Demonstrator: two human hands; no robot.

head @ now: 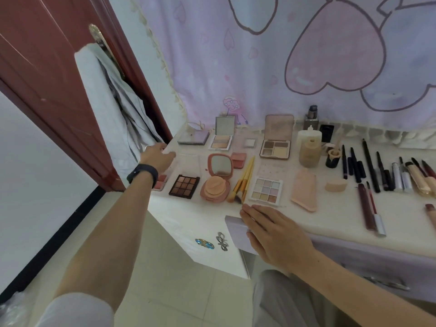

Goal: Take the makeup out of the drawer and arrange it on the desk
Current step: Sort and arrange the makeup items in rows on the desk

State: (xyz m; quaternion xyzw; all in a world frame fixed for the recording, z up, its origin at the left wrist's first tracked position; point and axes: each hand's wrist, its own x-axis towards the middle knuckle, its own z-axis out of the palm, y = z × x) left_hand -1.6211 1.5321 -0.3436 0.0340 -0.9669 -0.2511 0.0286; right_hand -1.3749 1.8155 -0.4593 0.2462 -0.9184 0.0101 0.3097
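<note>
Makeup lies in rows on the white desk [306, 223]: eyeshadow palettes [184, 186] [267, 191], a pink powder compact [215, 182], yellow brushes [244, 179], a foundation bottle [309, 152], and pencils and tubes [377, 171]. My left hand [157, 156] reaches to the desk's left edge above a small blush palette [160, 181]. Its thumb and fingers pinch the top of that palette's clear lid [169, 151]. My right hand [273, 234] lies flat with straight fingers on the lilac drawer front [236, 232] at the desk's front edge.
A red-brown door [47, 90] with a pale garment [111, 102] hung on its handle stands close at the left. A curtain with pink hearts [283, 55] hangs behind the desk. Two decorative knobs [212, 241] sit on the white cabinet side. Below is tiled floor [177, 291].
</note>
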